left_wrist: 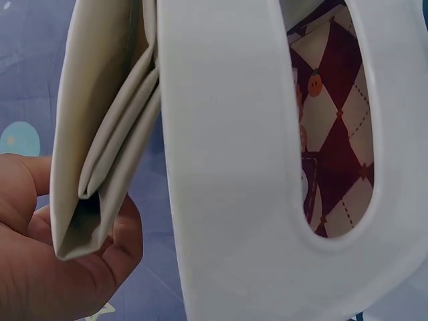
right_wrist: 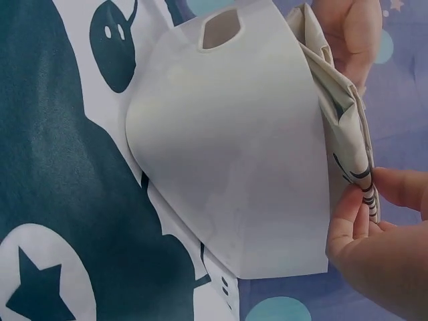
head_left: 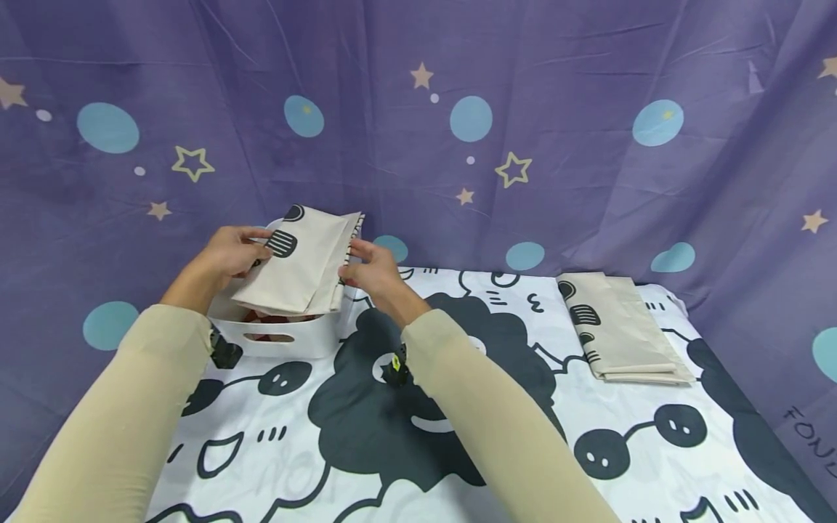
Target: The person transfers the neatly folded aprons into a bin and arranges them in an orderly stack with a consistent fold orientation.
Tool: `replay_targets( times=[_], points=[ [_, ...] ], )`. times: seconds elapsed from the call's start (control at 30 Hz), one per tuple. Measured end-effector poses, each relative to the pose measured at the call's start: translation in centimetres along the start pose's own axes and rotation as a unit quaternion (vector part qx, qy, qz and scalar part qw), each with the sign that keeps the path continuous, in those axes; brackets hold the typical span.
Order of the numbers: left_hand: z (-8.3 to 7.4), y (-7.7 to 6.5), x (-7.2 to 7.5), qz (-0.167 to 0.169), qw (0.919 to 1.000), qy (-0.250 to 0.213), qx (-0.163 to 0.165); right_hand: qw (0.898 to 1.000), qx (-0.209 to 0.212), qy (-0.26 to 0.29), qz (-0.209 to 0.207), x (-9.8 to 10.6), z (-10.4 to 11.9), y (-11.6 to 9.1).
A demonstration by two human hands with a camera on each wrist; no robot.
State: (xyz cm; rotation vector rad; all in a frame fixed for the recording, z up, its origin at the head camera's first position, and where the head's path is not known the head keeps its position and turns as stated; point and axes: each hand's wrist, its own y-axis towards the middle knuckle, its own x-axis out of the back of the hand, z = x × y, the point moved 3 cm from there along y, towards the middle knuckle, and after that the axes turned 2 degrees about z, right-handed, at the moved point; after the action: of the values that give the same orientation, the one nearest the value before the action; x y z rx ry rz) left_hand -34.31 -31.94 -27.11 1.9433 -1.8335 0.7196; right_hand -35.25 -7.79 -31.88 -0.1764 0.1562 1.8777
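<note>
Between both hands is a folded cream cloth [head_left: 304,265] with black printed shapes, held over the top of a white plastic bin [head_left: 314,340]. My left hand [head_left: 232,254] pinches its left edge, thumb on the upper side and fingers beneath, as the left wrist view shows. At the opposite edge, my right hand [head_left: 378,277] pinches the layers between thumb and fingers. Through the bin's handle slot a dark red and cream diamond-patterned fabric [left_wrist: 338,127] is visible inside. The cloth hides most of the bin's opening.
Another folded cream cloth [head_left: 617,330] with black prints lies at the right of the table. A white sheet [head_left: 261,472] with black cartoon drawings covers the tabletop. Behind it hangs a purple curtain [head_left: 405,43] with stars and dots, close to the bin's back.
</note>
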Motion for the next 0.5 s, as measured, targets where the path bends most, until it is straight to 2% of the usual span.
replay_targets(
  times=[0.23,0.4,0.5],
  points=[
    [0.5,0.3,0.3,-0.018,0.9997,0.012,-0.009,1.000,0.004,-0.015,0.020,-0.8,-0.3,0.0],
    [0.9,0.3,0.5,-0.027,0.9987,0.031,-0.030,0.999,0.009,-0.038,0.019,-1.2,-0.2,0.1],
    [1.1,0.4,0.7,-0.032,0.9984,0.038,-0.028,0.998,0.010,-0.055,0.020,-1.4,-0.2,0.1]
  ],
)
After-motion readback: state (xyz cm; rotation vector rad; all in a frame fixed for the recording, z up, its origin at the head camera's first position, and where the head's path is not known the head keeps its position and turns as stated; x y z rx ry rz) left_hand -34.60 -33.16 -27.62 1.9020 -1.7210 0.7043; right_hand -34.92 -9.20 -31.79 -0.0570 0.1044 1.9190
